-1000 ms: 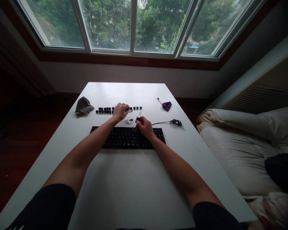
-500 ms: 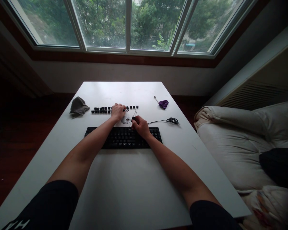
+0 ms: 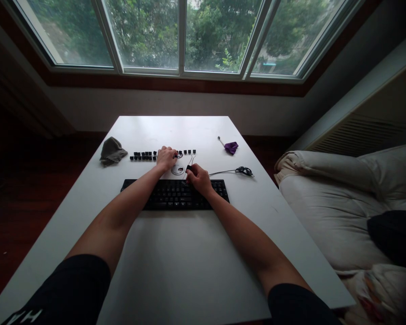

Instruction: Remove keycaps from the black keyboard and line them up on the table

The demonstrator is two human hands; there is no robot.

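Observation:
In the head view, my right hand [image 3: 199, 178] is closed around the black handle of a wire keycap puller [image 3: 189, 168]. Its thin wire prongs point away from me, and the hand is over the upper right part of a black keyboard [image 3: 171, 197]. My left hand [image 3: 167, 156] is beyond the keyboard, fingers curled down at a black keycap [image 3: 175, 156] by the fingertips. Two rows of loose black keycaps [image 3: 144, 156] lie left of that hand, and several more keycaps [image 3: 189, 151] are to its right. The hand hides part of the rows.
A grey cloth [image 3: 112, 151] lies at the table's left side. Toward the right are a purple cloth [image 3: 231, 147] with a thin stick beside it and a coiled black cable [image 3: 244, 171]. A round cable-hole fitting [image 3: 177, 170] is set into the white table [image 3: 176, 257]. A sofa [image 3: 325, 216] stands at right.
The view has shifted very slightly. Both hands, the puller and the keycaps stay nearly where they were.

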